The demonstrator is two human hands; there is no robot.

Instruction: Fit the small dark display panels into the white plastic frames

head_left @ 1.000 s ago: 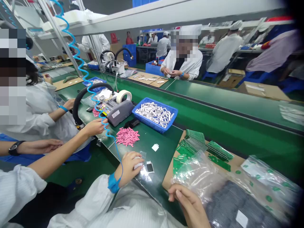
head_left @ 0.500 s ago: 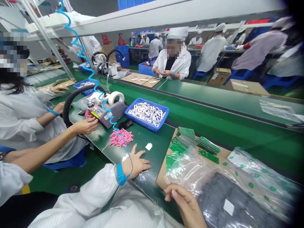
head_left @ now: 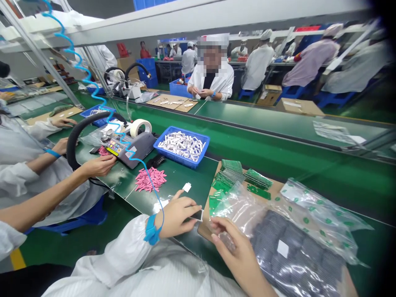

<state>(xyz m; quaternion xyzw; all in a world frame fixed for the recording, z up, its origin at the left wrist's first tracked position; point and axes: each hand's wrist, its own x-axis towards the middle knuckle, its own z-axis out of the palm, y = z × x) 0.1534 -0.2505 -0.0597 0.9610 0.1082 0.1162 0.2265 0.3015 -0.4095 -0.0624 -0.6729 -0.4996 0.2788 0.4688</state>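
Observation:
My left hand (head_left: 177, 215), with a blue wrist strap (head_left: 151, 230) on its wrist, pinches a small dark rectangular panel with a white edge (head_left: 198, 215) between thumb and fingers. Facing it from the right is my right hand (head_left: 238, 249), its thumb and fingers apart and nothing between them. A small white piece (head_left: 187, 187) lies on the green tabletop just beyond my left fingertips. To the left of that sits a heap of pink strips (head_left: 151, 180). Green circuit boards (head_left: 231, 170) rest on cardboard beyond my right hand, partly under clear plastic.
A blue tray (head_left: 193, 163) of white parts stands behind the pink heap, beside a grey machine (head_left: 136, 152) with a tape roll (head_left: 140, 128). A coiled blue cord (head_left: 69, 43) crosses the left. A bag of dark parts (head_left: 297, 251) lies right. A co-worker's hand (head_left: 100, 166) touches the machine.
My left hand has gone from lying spread on the table to gripping the small panel. My right hand has opened and come nearer to it. The view has swung right.

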